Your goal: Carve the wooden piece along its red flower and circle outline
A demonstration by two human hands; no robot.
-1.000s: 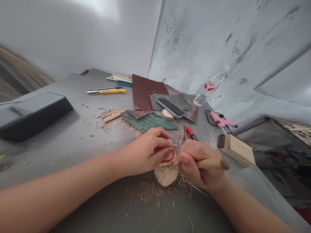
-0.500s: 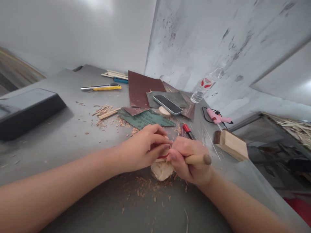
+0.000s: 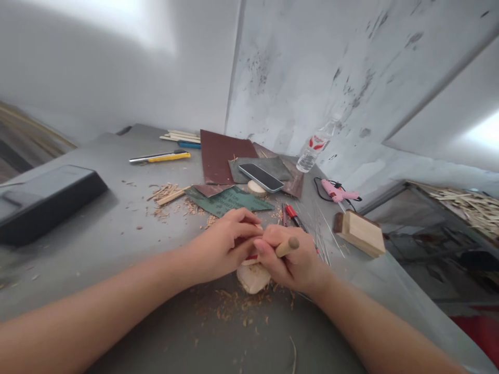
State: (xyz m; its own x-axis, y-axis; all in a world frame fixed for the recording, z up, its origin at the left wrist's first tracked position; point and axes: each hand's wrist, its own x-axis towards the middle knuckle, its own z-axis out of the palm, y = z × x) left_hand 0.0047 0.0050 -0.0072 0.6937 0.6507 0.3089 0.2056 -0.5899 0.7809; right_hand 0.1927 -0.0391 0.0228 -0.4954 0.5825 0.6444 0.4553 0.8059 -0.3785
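A pale piece of carved wood, with a bit of red on its upper part, lies on the grey table among shavings. My left hand grips its far part, fingers curled over it. My right hand is closed round a wooden-handled carving tool, held against the wood beside the left fingertips. The handle's round end points up to the right. My fingers hide the tool's working end and much of the wood.
Beyond my hands lie green sandpaper, a phone and a red-capped marker. A yellow utility knife and a black device sit left. A water bottle, pink glue gun and wood block stand right.
My right hand has turned, so the tool handle now points more upward and looks shorter. The whole view has shifted slightly. My left hand keeps its grip on the wood.
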